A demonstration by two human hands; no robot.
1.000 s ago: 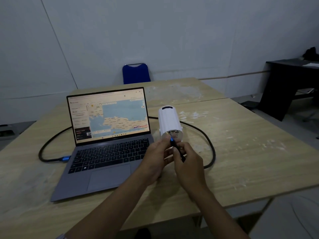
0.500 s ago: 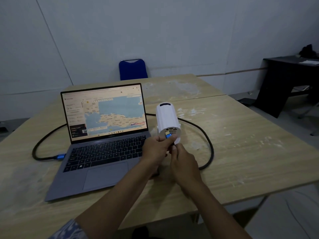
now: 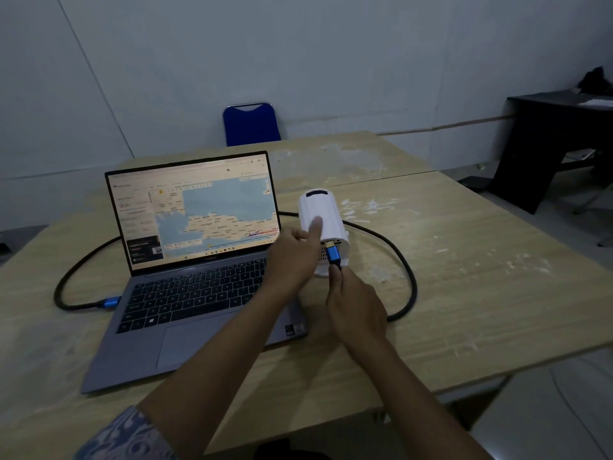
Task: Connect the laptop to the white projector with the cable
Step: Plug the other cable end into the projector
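On a scuffed wooden table (image 3: 464, 260) in a dim room, the left hand (image 3: 293, 257) steadies the white projector (image 3: 323, 217) while the right hand (image 3: 356, 307) pinches the cable (image 3: 406, 270) plug, its tip hidden at the port.

Light wood table (image 3: 464, 260), worn, white scuffs on top; seam across far part, looks like two tops butted together. Blue chair (image 3: 251, 124) at far edge, backrest only showing, against pale wall (image 3: 298, 54). Dark desk (image 3: 557, 134) far right, well apart from table; paper (image 3: 597, 102) on top, black item (image 3: 595, 82) behind paper, too dim to ID.
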